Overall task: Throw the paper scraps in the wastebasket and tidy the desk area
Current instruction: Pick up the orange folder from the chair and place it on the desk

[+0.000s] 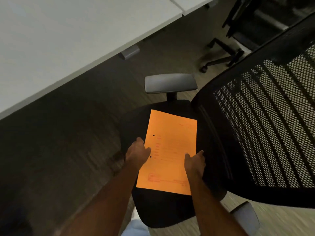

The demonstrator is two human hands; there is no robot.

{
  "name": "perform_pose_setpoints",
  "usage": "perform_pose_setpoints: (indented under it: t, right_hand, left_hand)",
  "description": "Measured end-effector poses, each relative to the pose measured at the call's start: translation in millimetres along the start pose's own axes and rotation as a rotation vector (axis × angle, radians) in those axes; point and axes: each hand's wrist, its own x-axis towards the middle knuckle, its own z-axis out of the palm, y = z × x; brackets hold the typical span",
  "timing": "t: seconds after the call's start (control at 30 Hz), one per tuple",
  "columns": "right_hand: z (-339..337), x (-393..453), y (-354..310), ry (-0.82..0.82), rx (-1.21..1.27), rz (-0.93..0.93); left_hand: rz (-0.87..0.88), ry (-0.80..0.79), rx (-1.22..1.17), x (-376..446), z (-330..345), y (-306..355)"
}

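An orange sheet of paper (168, 154) with two punched holes and faint print is held flat over the black seat (163, 208) of an office chair. My left hand (139, 151) grips its left edge, thumb on top near the holes. My right hand (195, 161) grips its right edge. Whether the sheet rests on the seat or hovers just above it cannot be told. No wastebasket is in view.
The chair's mesh backrest (265, 126) rises at the right, with grey armrests (170, 83) beyond and nearer (245, 218). A white desk (59, 40) fills the upper left. Another chair's wheeled base (219, 55) stands at the upper right. Dark carpet lies at the left.
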Motion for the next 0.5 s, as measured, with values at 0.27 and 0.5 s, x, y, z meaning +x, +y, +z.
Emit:
perform_pose_setpoints:
  t: [0.27, 0.5]
  right_hand:
    - [16, 7, -4, 0.054, -0.077, -0.024]
    - [15, 10, 4, -0.027, 0.382, -0.009]
  left_hand:
    - [-0.109, 0.033, -0.158, 12, 14, 6]
    - [-0.050, 0.026, -0.445, 15, 22, -8]
